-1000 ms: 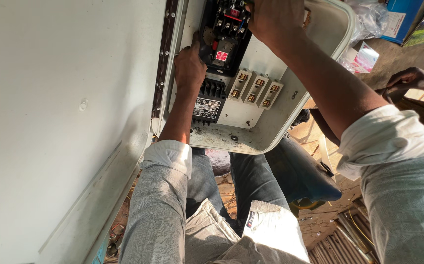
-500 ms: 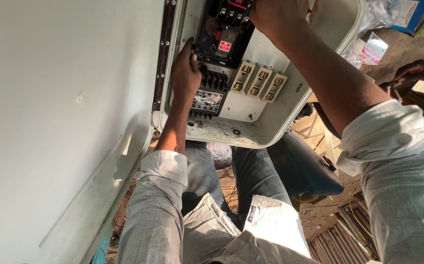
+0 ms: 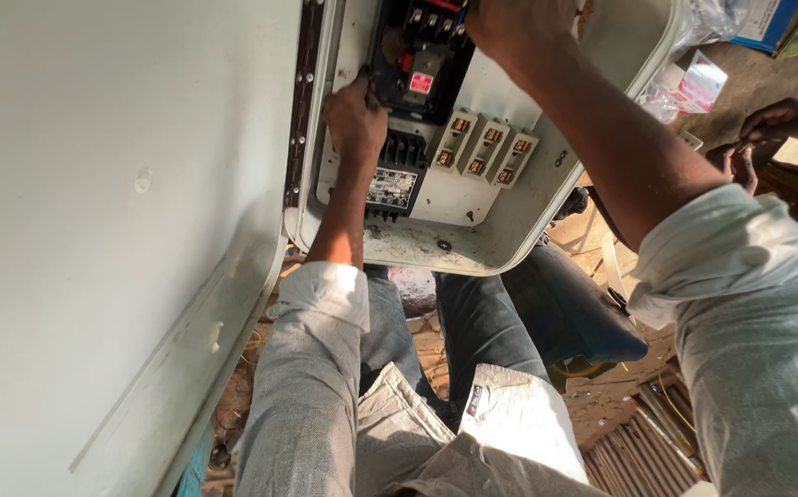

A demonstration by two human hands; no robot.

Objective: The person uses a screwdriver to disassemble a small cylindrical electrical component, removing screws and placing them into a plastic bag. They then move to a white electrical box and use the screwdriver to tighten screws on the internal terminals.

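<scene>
A white metal switch box (image 3: pixel 509 235) lies open in front of me, its door (image 3: pixel 123 230) swung out to the left. Inside sit a black switch block (image 3: pixel 417 69), a smaller black block with a label (image 3: pixel 392 184) below it, and three beige fuse holders (image 3: pixel 486 147). My left hand (image 3: pixel 355 118) grips the left side of the black switch block, next to the hinge. My right hand (image 3: pixel 514 23) is at the top of that block, by its terminals; the frame edge cuts off its fingers, so what it holds is hidden.
Another person's hands (image 3: pixel 772 129) work at the right edge. Boxes and plastic packets (image 3: pixel 703 78) lie on a surface at the upper right. My knees in blue jeans (image 3: pixel 482 322) are below the box, with metal rods (image 3: pixel 647 451) on the dirt floor.
The box sits higher in view than before. My left hand has slid up from the lower block to the side of the black switch block. My right hand stays at the top.
</scene>
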